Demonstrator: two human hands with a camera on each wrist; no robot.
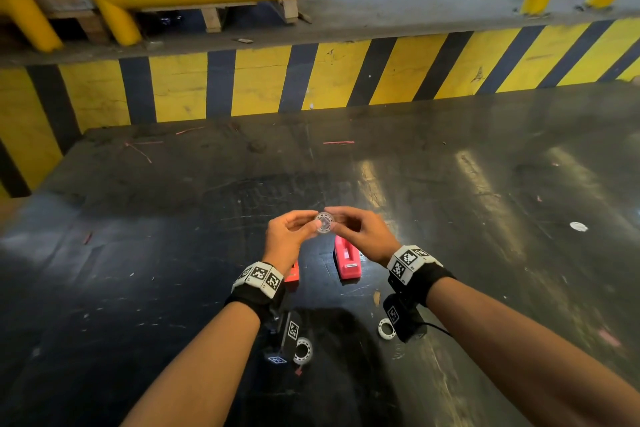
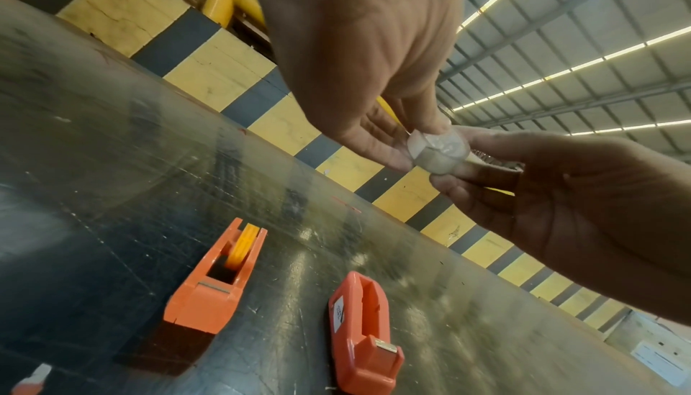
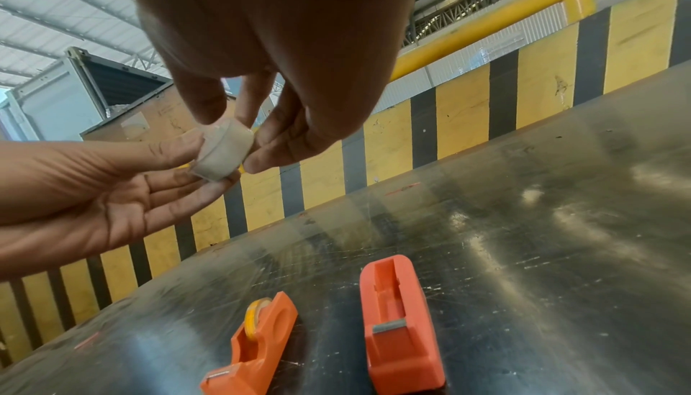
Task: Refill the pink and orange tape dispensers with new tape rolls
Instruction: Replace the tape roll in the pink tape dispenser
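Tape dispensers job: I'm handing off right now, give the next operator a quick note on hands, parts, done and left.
Left hand and right hand: both pinch one clear tape roll, held in the air above the table.
Orange dispenser: on the table, to the left, with a yellow wheel in its slot.
Pink dispenser: on the table, to the right, slot empty.
Two white rings lie near the wrists.
Done: neither dispenser shows new tape seated.
Left: seat this roll in one dispenser, then fill the other.
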